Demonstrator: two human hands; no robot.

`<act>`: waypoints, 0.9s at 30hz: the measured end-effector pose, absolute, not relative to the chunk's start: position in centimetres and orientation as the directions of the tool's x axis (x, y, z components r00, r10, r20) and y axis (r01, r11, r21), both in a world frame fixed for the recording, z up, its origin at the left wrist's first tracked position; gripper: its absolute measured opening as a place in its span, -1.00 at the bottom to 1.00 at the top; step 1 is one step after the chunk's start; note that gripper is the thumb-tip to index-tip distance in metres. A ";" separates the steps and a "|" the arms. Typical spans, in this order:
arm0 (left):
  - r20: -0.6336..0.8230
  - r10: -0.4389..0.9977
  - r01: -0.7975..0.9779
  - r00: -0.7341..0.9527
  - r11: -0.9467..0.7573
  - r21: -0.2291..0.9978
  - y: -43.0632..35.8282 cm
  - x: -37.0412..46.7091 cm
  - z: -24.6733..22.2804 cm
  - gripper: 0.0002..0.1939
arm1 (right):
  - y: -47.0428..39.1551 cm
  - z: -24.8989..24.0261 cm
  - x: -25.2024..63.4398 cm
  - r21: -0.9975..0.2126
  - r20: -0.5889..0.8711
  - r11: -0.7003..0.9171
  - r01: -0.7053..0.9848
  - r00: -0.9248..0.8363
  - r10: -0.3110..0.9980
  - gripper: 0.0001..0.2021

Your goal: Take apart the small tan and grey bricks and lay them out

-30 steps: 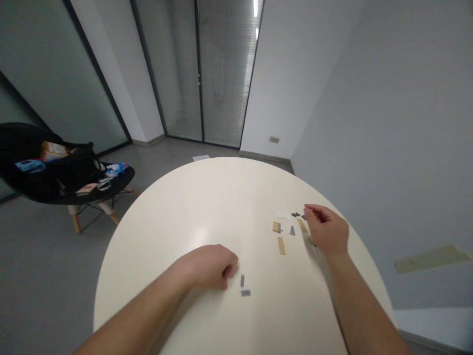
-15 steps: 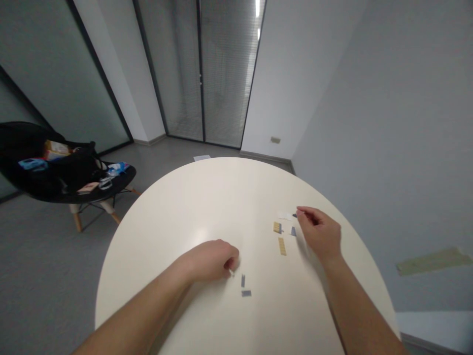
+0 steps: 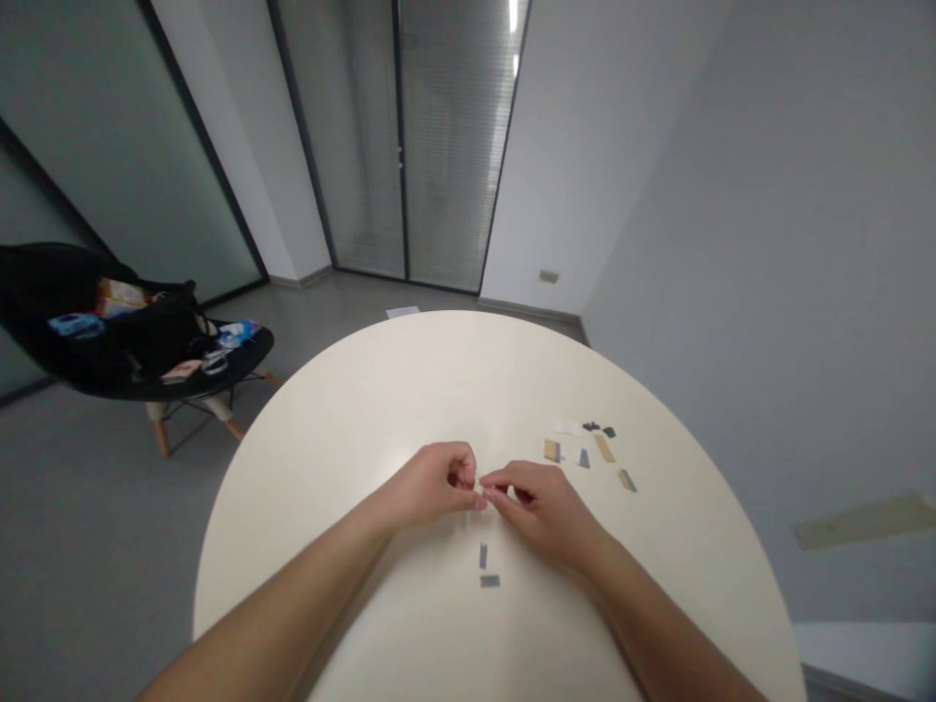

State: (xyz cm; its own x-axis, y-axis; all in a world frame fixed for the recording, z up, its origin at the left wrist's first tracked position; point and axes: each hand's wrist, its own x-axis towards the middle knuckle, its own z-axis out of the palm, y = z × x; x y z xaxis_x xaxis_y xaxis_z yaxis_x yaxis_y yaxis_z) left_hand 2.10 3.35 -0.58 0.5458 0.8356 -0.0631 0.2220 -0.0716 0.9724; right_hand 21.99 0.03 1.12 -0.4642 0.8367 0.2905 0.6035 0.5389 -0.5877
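Head view. Both hands are meeting over the middle of the round table (image 3: 366,409), fingertips together.

Left hand (image 3: 431,485) is curling in from 7 o'clock, thumb and forefinger pinching shut on a small pale piece (image 3: 481,487). Right hand (image 3: 541,507) is coming in from 4 o'clock, its fingertips (image 3: 491,485) closing on the same piece from the other side. The piece is sitting right between the two pinches, just above the tabletop; it is too small to make out its shape, or whether it is one part or two.

Two grey bricks (image 3: 486,567) are lying on the table at 6 o'clock from the hands, close below them, one upright in the picture and one crosswise, nearly touching each other.

At 2 o'clock from the hands, a loose scatter is lying apart from them:
- tan brick (image 3: 551,449) with a grey bit at its right edge, nearest the hands
- grey wedge (image 3: 583,457) just beside it
- long tan plate (image 3: 604,448) slanting at 1 o'clock from the wedge
- tan-and-grey piece (image 3: 627,480) at the 4 o'clock end of the scatter
- white piece (image 3: 565,426) and dark bits (image 3: 598,429) along the far edge

At 9 o'clock, well apart from the table, a black chair (image 3: 109,341) is standing on the floor, holding a dark bag and mixed small items.
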 end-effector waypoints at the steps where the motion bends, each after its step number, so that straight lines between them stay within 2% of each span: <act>1: -0.059 0.839 0.219 0.540 -0.072 0.973 3.3 2.2 -0.6 -0.71 | 0.0 1.0 21.9 -0.600 0.284 0.530 0.599 -0.461 0.841 -0.84; 5: -0.048 0.842 0.201 0.538 -0.073 0.977 3.2 2.6 -0.5 -0.72 | 0.4 1.1 22.2 -0.613 0.273 0.519 0.596 -0.457 0.847 -0.85; 11: -0.020 0.833 0.118 0.553 -0.055 0.991 3.1 2.8 -0.3 -0.83 | 0.6 1.5 22.4 -0.621 0.314 0.513 0.593 -0.412 0.856 -0.85; 19: 0.025 0.831 0.158 0.556 -0.135 0.978 3.1 2.8 -0.2 -0.93 | 0.9 1.2 22.8 -0.632 0.313 0.471 0.615 -0.354 0.881 -0.82; 23: 0.030 0.832 0.241 0.554 -0.194 0.951 3.1 2.6 0.0 -0.91 | 2.0 1.4 25.6 -0.574 0.357 0.380 0.725 -0.196 0.913 -0.79; 27: 0.007 0.824 0.283 0.567 -0.203 0.937 2.9 2.5 0.2 -0.90 | 3.5 1.4 30.8 -0.520 0.357 0.141 0.842 0.064 0.932 -0.75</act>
State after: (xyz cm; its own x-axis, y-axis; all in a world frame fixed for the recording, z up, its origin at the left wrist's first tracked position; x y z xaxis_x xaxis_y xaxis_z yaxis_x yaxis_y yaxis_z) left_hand 2.51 2.92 0.19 0.5670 0.8237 0.0074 0.2834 -0.2034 0.9372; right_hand 30.79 3.52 1.40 0.0639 0.9320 0.3569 0.8423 0.1414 -0.5201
